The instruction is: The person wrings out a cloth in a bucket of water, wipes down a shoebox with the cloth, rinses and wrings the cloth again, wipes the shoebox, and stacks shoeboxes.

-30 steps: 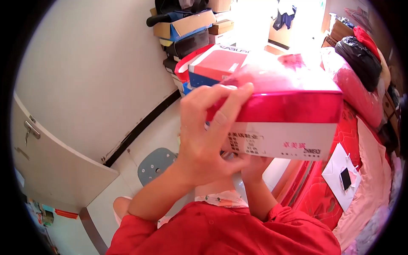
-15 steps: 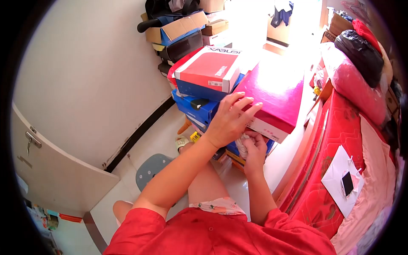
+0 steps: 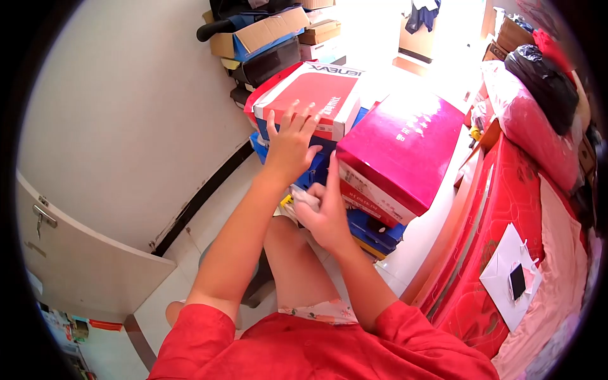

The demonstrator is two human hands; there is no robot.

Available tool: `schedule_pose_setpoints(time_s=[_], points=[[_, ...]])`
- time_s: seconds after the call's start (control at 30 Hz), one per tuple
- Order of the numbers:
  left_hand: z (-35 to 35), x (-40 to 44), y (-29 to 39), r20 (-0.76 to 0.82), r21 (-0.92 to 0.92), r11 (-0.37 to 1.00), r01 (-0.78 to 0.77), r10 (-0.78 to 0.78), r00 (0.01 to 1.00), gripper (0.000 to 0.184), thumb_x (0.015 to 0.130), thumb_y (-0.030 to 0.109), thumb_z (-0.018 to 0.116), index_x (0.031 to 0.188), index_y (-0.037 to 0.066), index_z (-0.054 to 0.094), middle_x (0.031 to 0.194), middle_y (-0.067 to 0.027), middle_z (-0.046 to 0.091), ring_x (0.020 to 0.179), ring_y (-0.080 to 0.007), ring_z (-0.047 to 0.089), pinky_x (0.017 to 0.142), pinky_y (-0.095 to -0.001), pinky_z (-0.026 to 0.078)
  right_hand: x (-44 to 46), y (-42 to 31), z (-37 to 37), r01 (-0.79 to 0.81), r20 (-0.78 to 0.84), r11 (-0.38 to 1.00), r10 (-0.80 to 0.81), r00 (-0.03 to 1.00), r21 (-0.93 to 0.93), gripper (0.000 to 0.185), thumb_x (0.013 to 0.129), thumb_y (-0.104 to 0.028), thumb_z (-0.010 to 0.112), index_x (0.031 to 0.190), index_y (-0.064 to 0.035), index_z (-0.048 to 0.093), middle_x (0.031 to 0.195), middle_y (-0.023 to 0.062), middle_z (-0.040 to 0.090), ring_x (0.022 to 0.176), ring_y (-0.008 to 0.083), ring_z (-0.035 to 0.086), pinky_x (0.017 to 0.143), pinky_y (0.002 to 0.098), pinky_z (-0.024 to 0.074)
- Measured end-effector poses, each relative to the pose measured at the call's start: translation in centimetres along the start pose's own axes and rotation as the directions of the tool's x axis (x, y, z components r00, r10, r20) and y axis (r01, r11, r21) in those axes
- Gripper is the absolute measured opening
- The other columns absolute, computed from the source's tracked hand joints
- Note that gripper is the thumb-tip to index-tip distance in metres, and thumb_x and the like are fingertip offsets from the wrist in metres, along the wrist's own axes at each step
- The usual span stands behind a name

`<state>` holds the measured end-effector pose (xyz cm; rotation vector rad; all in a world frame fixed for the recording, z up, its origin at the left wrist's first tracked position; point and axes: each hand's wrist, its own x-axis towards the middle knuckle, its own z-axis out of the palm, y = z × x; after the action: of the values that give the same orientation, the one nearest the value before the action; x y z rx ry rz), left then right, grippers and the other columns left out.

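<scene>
My left hand (image 3: 290, 147) has its fingers spread at the front edge of a red and white shoebox (image 3: 307, 95), seemingly touching it. Below that box are blue boxes (image 3: 315, 171), partly hidden by my hands. In my right hand (image 3: 326, 215) is a crumpled whitish cloth or tissue (image 3: 305, 197), held in curled fingers. Its index finger points up beside the left corner of a glossy magenta box (image 3: 405, 149). This magenta box rests on a red box (image 3: 367, 201), with more blue boxes (image 3: 373, 231) underneath.
At the back left, more boxes (image 3: 269, 60) are piled against the wall. A red mattress (image 3: 468, 304) on the right carries a white paper bag (image 3: 500, 285) and a phone (image 3: 518, 282). A black plastic bag (image 3: 541, 85) lies farther back. At left stands a door (image 3: 88, 253).
My left hand has moved left from the magenta box to the red and white shoebox. My right hand, with the whitish cloth or tissue, has also shifted left, and its index finger is now extended.
</scene>
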<state>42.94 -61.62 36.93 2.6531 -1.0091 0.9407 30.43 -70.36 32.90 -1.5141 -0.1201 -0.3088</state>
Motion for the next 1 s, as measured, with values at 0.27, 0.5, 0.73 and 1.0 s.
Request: schedule_pose_setpoints(time_s=[0.27,0.5,0.73,1.0], points=[[0.6,0.3,-2.5,-0.173,-0.112,0.993,-0.035,0.016,0.985,0.035,0.082,0.019,0.068,0.117,0.019,0.062,0.109,-0.0005,0.062,0.120,-0.0234,0.047,0.108,-0.0553,0.020,4.1,1.3,2.2,-0.264,-0.196,0.847,0.193,0.961,-0.461,0.103,0.073,-0.022,0.065,0.148,0.0047,0.000,0.078,0.0173,0.062,0.073,0.0351,0.064,0.069,0.0412,0.0486],[-1.0,-0.2,-2.8,-0.020,-0.187,0.981,-0.046,0.043,0.999,0.051,0.076,0.006,0.066,0.126,0.014,0.057,0.120,-0.0054,0.055,0.123,-0.0275,0.044,0.109,-0.0518,0.020,4.0,1.3,3.3,-0.173,-0.327,0.914,0.048,0.944,-0.367,0.089,0.076,-0.021,0.065,0.142,0.0067,0.013,0.083,0.0207,0.062,0.076,0.0399,0.062,0.071,0.0473,0.0465],[-1.1,-2.0,-3.7,0.208,-0.097,0.991,-0.096,0.115,0.971,0.097,0.061,0.002,0.075,0.146,0.018,0.031,0.141,-0.0093,0.033,0.139,-0.0328,0.024,0.114,-0.0602,0.010,5.6,5.9,2.7,-0.183,-0.330,0.979,0.203,0.922,0.090,0.091,0.078,-0.005,0.063,0.147,0.0063,0.005,0.075,0.0148,0.063,0.060,0.0186,0.061,0.050,0.0305,0.0464],[0.3,-2.9,-4.6,0.014,-0.081,0.996,-0.044,0.045,0.999,0.107,0.051,0.013,0.086,0.144,0.022,0.034,0.137,-0.0081,0.037,0.136,-0.0308,0.031,0.111,-0.0611,0.014,4.2,4.9,3.8,-0.159,-0.226,0.978,0.126,0.966,-0.134,0.098,0.072,-0.017,0.066,0.148,0.0070,0.010,0.071,0.0121,0.061,0.063,0.0242,0.061,0.062,0.0358,0.0478]])
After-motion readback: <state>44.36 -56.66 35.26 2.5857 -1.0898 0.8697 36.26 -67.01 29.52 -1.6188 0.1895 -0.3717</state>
